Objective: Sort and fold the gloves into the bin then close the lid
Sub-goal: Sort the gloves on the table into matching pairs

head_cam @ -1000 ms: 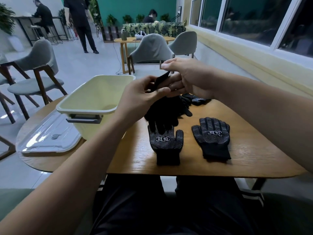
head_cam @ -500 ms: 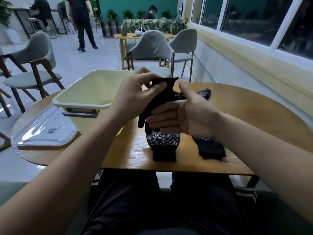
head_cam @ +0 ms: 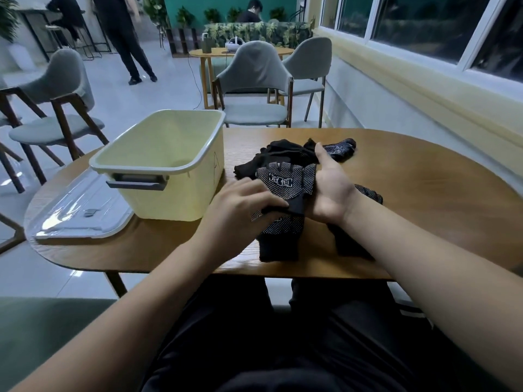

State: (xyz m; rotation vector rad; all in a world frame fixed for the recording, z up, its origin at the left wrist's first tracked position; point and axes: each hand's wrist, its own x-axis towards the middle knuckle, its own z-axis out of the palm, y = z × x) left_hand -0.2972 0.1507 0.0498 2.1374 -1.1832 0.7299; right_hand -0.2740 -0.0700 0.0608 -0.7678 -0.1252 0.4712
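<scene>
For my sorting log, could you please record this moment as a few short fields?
Bin: pale yellow plastic bin, open, no gloves visible inside
Lid: clear plastic lid, flat on wooden table left of bin
Left hand: pinches dotted black knit glove
Right hand: against that glove's right edge, fingers hidden
Pile: more black gloves behind

Left hand (head_cam: pixel 240 205) pinching a dotted black glove (head_cam: pixel 285 182) over the tabletop (head_cam: pixel 424 193), right hand (head_cam: pixel 329 190) against it, fingers hidden, yellow bin (head_cam: pixel 181 193) just beside, clear lid (head_cam: pixel 79 205) lying flat.
</scene>
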